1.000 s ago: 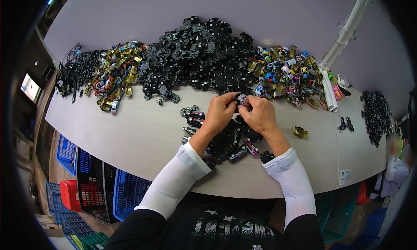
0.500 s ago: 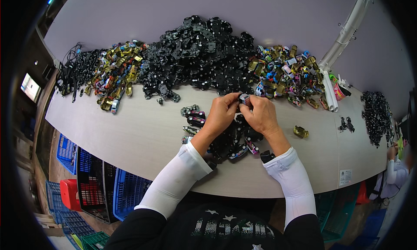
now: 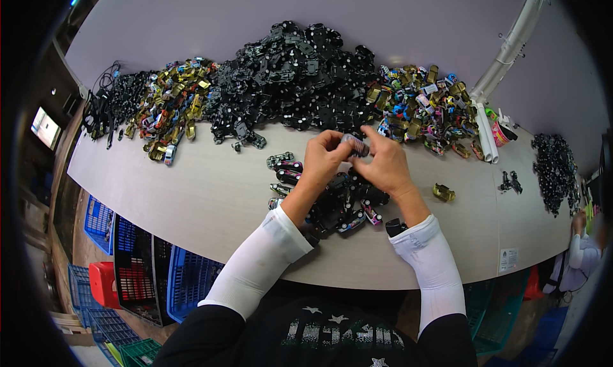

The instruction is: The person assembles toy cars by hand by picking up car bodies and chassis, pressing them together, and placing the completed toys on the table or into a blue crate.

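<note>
Both hands meet above the bench [image 3: 211,207], just in front of the big black pile of parts [image 3: 294,80]. The left hand [image 3: 324,157] and the right hand [image 3: 385,167] pinch one small toy car [image 3: 355,145] between their fingers, which are pressed on it from both sides. Below the hands, nearer than the pile, lies a cluster of finished toy cars [image 3: 338,204]. A single gold car shell [image 3: 443,191] lies right of this cluster.
</note>
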### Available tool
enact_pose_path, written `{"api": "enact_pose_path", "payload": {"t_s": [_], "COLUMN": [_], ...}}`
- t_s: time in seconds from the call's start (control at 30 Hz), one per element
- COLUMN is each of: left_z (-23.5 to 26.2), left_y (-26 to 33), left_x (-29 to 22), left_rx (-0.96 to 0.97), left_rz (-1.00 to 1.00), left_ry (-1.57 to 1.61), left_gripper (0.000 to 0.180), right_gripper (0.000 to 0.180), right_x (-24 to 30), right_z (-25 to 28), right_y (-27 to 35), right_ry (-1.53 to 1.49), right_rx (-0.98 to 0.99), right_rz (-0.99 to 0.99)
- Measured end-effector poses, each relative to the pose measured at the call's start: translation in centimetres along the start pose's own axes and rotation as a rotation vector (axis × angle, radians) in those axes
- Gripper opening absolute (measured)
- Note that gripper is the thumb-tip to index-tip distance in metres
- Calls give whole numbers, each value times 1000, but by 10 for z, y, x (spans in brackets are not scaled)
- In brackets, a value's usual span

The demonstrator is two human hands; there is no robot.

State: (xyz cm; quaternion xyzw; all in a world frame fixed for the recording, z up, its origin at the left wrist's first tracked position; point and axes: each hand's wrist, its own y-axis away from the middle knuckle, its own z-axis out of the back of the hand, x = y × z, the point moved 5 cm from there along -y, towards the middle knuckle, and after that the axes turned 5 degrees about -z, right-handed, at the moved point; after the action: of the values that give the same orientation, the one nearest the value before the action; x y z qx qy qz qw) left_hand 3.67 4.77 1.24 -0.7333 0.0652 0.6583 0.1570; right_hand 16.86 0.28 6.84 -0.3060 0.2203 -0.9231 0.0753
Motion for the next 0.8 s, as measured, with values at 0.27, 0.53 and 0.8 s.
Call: {"api": "enact_pose_path", "payload": {"t_s": [0.27, 0.53, 0.8], "left_z": [-4, 6, 9], "left_y": [2, 2, 1], "left_x": [-5, -13, -6], "left_rx": [-27, 108, 22], "left_rz": [-152, 8, 56], "left_ry": [115, 35, 488], "left_gripper": [18, 24, 19], "right_gripper": [39, 40, 41], "right_x": [-43, -9, 9], "right_z": [-25, -8, -1], "right_y": [3, 2, 4], "right_ry": [-894, -557, -342], "right_rx": [67, 22, -84], "right_rz": [-582, -257, -23]}}
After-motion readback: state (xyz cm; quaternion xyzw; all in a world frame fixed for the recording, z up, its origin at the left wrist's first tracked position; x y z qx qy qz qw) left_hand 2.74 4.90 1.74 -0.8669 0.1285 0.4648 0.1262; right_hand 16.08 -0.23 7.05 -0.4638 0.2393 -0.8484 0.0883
